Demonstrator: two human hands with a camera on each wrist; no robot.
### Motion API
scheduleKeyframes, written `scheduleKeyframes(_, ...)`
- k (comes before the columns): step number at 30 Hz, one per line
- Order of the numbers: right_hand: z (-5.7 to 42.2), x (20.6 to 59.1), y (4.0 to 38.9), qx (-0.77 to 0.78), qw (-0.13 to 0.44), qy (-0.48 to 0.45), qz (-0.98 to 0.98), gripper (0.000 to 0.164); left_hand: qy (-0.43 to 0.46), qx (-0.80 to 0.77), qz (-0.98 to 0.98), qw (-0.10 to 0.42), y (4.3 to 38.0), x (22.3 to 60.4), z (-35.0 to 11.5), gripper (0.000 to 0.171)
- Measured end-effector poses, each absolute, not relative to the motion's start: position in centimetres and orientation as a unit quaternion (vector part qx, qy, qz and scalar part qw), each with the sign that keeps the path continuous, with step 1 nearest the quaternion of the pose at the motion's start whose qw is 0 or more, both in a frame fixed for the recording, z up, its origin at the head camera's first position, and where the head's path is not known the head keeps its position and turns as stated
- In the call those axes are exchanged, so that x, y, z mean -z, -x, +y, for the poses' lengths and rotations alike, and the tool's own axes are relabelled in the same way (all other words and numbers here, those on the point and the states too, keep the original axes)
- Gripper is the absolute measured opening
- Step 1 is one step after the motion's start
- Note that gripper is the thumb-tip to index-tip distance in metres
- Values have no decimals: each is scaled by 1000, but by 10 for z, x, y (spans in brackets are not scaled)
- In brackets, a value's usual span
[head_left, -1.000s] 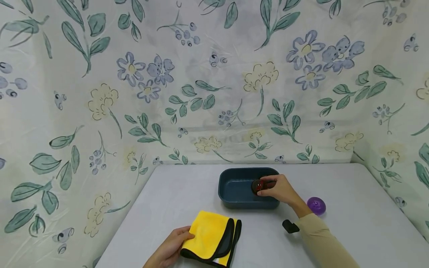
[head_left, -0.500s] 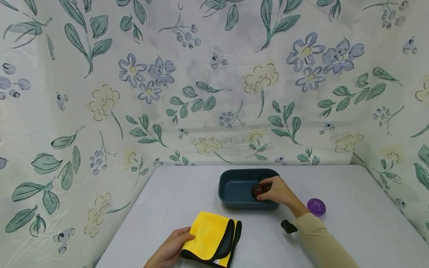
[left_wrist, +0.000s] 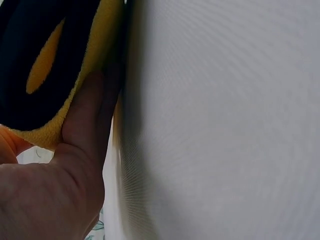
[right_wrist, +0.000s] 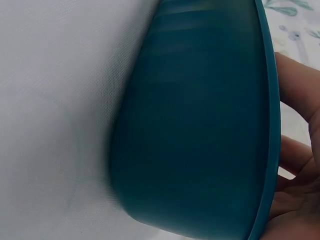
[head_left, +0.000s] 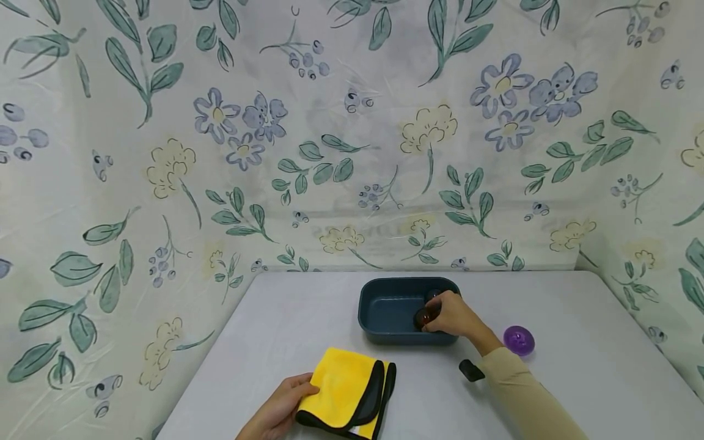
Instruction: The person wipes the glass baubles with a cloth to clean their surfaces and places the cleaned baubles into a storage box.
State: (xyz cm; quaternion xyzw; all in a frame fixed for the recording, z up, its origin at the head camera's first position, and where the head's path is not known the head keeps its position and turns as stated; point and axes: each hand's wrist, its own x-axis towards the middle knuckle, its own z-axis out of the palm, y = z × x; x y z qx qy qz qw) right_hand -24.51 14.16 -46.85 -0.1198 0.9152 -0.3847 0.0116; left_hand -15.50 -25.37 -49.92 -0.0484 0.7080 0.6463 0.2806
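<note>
In the head view my left hand pinches the near left corner of a folded yellow cloth with black edging, thumb on top. The left wrist view shows its fingers under the cloth, close to the table. My right hand reaches over the right rim of a dark teal rectangular bin. Its fingertips hold a dark reddish-brown, shiny round thing inside the bin. Behind the fingers lies a second dark round thing, partly hidden. In the right wrist view the bin's wall hides the fingertips.
A shiny purple round thing lies on the white table, right of the bin and beside my right forearm. A small black object shows next to the right sleeve. Flower-patterned sheeting stands behind the table and at both sides.
My right hand has shifted slightly left and lower into the bin with the reddish-brown round thing. The black object has moved along with the sleeve. My left hand and the cloth stay put.
</note>
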Motion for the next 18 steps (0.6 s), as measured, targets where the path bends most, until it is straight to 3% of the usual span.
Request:
scheduleKeyframes(10, 140, 467, 248, 372, 35, 101, 922, 46, 43, -650, 704, 283, 154, 500, -256, 64)
scheduleKeyframes(18, 149, 455, 238, 382, 38, 102, 918, 56, 41, -653, 702, 283, 153, 498, -255, 64)
